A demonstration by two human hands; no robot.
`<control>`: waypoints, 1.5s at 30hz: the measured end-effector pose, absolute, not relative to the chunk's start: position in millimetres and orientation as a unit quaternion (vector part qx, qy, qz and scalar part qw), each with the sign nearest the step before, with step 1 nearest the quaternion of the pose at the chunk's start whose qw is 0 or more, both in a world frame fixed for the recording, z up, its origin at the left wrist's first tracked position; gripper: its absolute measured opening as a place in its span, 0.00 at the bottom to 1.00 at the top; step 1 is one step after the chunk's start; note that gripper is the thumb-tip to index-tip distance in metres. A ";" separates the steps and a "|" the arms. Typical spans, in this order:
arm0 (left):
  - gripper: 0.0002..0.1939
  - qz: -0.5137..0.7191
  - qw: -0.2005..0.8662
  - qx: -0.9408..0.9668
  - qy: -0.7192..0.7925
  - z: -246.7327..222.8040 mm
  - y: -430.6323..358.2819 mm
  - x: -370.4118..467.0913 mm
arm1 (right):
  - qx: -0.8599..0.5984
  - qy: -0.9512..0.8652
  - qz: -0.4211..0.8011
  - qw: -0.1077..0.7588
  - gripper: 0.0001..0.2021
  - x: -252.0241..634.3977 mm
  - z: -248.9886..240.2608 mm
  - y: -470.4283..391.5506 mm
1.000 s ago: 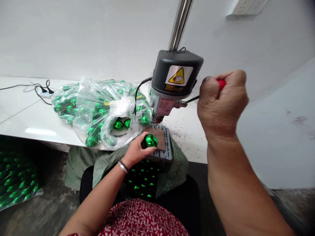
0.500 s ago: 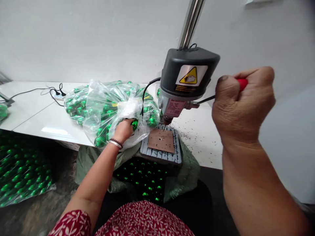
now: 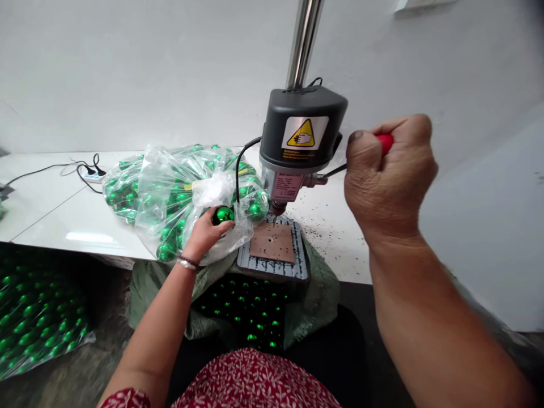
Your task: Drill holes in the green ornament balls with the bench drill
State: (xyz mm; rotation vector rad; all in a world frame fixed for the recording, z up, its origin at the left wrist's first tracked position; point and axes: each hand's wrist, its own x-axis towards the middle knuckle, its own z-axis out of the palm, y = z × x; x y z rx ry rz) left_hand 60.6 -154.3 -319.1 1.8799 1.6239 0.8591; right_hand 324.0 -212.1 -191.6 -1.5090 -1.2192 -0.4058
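Held in my left hand point(image 3: 206, 232) is a shiny green ball point(image 3: 224, 215), gripped between thumb and fingers. It is at the mouth of a clear plastic bag point(image 3: 157, 170) full of similar balls. My right hand point(image 3: 389, 175) is wrapped round the red-tipped feed lever point(image 3: 386, 144) of a bench drill press point(image 3: 300, 133). The drill bit point(image 3: 275, 220) points down above a brown board point(image 3: 280, 242) with a small hole, lying on the grey slotted base point(image 3: 302, 266). A gap shows between bit and board.
Dark shavings point(image 3: 323, 232) are scattered on the white table point(image 3: 51, 215). Under the drill base hangs a green woven sack point(image 3: 317, 309) holding more green balls. Another clear bag of balls point(image 3: 38, 317) is at the lower left. A power strip point(image 3: 94, 177) with cords lies at the back left.
My left hand has turned and brought the green ball up at the bag's mouth, where it shows more fully. The right hand keeps hold of the lever; the view has shifted slightly.
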 end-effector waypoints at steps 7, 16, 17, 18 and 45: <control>0.35 0.400 0.655 0.506 0.393 -325.6 -214.9 75.1 | -0.615 -0.511 -0.168 0.576 0.10 322.6 -192.6 -211.0; 0.30 0.400 0.515 0.596 0.468 -340.9 -201.8 129.6 | -0.603 -0.532 -0.126 0.581 0.12 323.7 -191.7 -210.6; 0.29 0.392 0.473 0.620 0.487 -342.1 -198.2 131.7 | -0.605 -0.532 -0.120 0.581 0.12 323.1 -191.0 -210.8; 0.29 0.382 0.434 0.641 0.505 -343.5 -194.7 133.5 | -0.605 -0.533 -0.115 0.581 0.12 322.4 -190.1 -211.1; 0.27 0.276 0.229 0.780 0.513 -359.4 -177.4 160.0 | -0.638 -0.524 -0.081 0.558 0.09 316.6 -180.7 -219.5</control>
